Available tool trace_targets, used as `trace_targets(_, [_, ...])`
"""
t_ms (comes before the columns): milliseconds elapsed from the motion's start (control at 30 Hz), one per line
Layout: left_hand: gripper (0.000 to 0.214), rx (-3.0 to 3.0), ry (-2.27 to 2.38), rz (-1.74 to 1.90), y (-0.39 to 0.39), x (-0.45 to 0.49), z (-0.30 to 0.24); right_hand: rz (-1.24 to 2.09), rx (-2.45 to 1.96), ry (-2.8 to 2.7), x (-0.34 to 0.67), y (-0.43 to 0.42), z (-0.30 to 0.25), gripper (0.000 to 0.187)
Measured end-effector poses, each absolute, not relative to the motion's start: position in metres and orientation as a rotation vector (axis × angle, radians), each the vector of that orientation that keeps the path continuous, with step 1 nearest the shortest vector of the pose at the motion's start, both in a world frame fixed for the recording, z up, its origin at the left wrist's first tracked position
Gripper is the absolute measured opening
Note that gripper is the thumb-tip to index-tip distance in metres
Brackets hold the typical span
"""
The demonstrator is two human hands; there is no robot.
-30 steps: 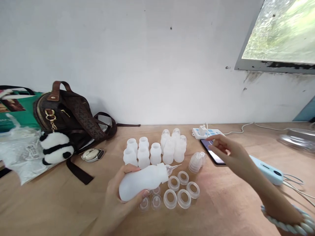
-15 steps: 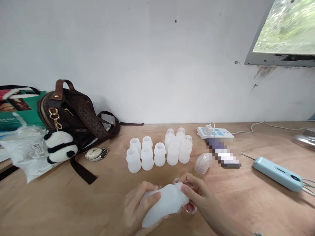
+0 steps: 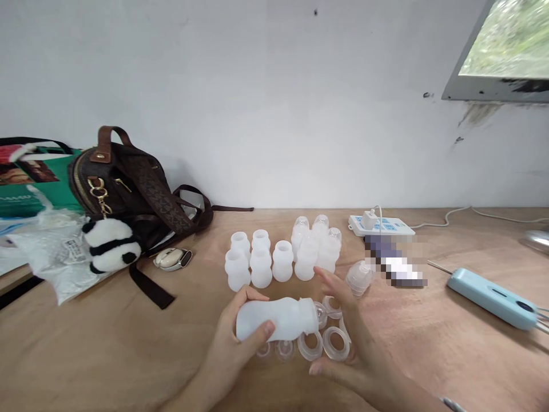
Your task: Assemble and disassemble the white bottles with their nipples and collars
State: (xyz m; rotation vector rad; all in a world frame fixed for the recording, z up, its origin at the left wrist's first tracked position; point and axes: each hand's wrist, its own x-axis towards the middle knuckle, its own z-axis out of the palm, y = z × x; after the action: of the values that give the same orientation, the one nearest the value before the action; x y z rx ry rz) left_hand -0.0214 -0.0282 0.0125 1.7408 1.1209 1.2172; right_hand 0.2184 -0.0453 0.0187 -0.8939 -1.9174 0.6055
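My left hand [image 3: 238, 343] grips a white silicone bottle [image 3: 278, 319] lying on its side above the table, its neck pointing right with a clear nipple [image 3: 319, 313] at the mouth. Just to the right of the neck is my right hand [image 3: 349, 337], fingers spread and holding nothing. Under and beside the hands lie several translucent collar rings [image 3: 334, 342] and small clear nipples [image 3: 283, 349]. Behind them stand several open white bottles [image 3: 257, 266] and several capped ones [image 3: 315, 246]. A clear dome cap [image 3: 359, 276] lies to the right.
A brown handbag [image 3: 128, 189] with a panda charm [image 3: 110, 244] sits at the left, beside a plastic bag [image 3: 47, 257] and a small grey device [image 3: 172, 258]. A power strip [image 3: 381, 225], a blurred phone [image 3: 397, 264] and a light blue device [image 3: 493, 290] lie at the right.
My right hand came back from the phone, touched the bottle's neck, and now has let go, open beside it. The left hand has raised the bottle slightly. The view shifted.
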Motion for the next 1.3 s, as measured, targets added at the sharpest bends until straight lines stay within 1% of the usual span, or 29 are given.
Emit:
trace_targets(33, [0.029,1.865,1.132,1.265,-0.029,-0.021,0.012,0.703,-0.953,-1.853,0.219,-0.045,0.017,0.085])
trace_targets(67, [0.030,2.024,1.112,1.320,-0.030,-0.021,0.011,0.807,-1.002,-1.781,0.220,-0.045,0.016,0.082])
trace_targets(133, [0.032,2.417,0.997,1.429,-0.032,-0.021,0.009,0.987,-1.031,-1.652,0.220,-0.045,0.016,0.067])
trace_targets(200, [0.022,2.767,0.858,1.505,-0.034,-0.021,0.009,1.139,-1.035,-1.564,0.220,-0.045,0.019,0.055])
trace_targets(233, [0.015,2.883,0.827,1.525,-0.034,-0.022,0.009,1.203,-1.051,-1.532,0.219,-0.044,0.021,0.053])
trace_targets(267, [0.012,2.954,0.821,1.552,-0.035,-0.022,0.010,1.256,-1.074,-1.506,0.218,-0.044,0.024,0.051])
trace_targets(333, [0.016,3.005,0.828,1.580,-0.035,-0.022,0.011,1.357,-1.119,-1.486,0.216,-0.042,0.028,0.050])
trace_targets(433, [0.018,2.902,0.847,1.509,-0.036,-0.024,0.011,1.426,-1.099,-1.515,0.215,-0.041,0.030,0.044])
trace_targets(500, [0.029,2.654,0.941,1.444,-0.035,-0.024,0.010,1.309,-1.075,-1.598,0.217,-0.041,0.027,0.032])
trace_targets(567, [0.030,2.286,1.066,1.378,-0.034,-0.025,0.011,1.000,-1.013,-1.771,0.222,-0.042,0.023,0.025])
trace_targets(633, [0.028,1.905,1.126,1.292,-0.031,-0.026,0.015,0.618,-0.901,-1.916,0.227,-0.044,0.019,0.032])
trace_targets(700, [0.035,1.632,1.131,1.250,-0.028,-0.027,0.020,0.389,-0.816,-1.935,0.231,-0.045,0.019,0.044])
trace_targets(733, [0.037,1.560,1.134,1.260,-0.027,-0.026,0.023,0.387,-0.816,-1.920,0.233,-0.046,0.020,0.050])
trace_targets(767, [0.037,1.527,1.145,1.285,-0.026,-0.026,0.026,0.456,-0.834,-1.910,0.233,-0.046,0.022,0.057])
trace_targets(833, [0.035,1.542,1.166,1.323,-0.026,-0.024,0.029,0.720,-0.886,-1.912,0.232,-0.047,0.024,0.065])
trace_targets(900, [0.033,1.620,1.158,1.330,-0.027,-0.022,0.027,0.959,-0.924,-1.922,0.231,-0.049,0.024,0.062])
trace_targets(967, [0.034,1.720,1.130,1.305,-0.029,-0.021,0.022,1.060,-0.946,-1.933,0.229,-0.052,0.019,0.050])
trace_targets(1033, [0.036,1.798,1.100,1.270,-0.031,-0.020,0.016,1.063,-0.970,-1.935,0.228,-0.055,0.016,0.042])
trace_targets(1100, [0.041,1.837,1.072,1.255,-0.031,-0.021,0.012,1.041,-0.998,-1.930,0.228,-0.055,0.019,0.039])
trace_targets(1200, [0.053,1.861,1.075,1.364,-0.031,-0.022,0.011,0.938,-1.020,-1.905,0.229,-0.050,0.042,0.031])
trace_targets(1300, [0.047,1.797,1.159,1.531,-0.030,-0.023,0.016,0.726,-1.132,-1.897,0.230,-0.039,0.075,0.019])
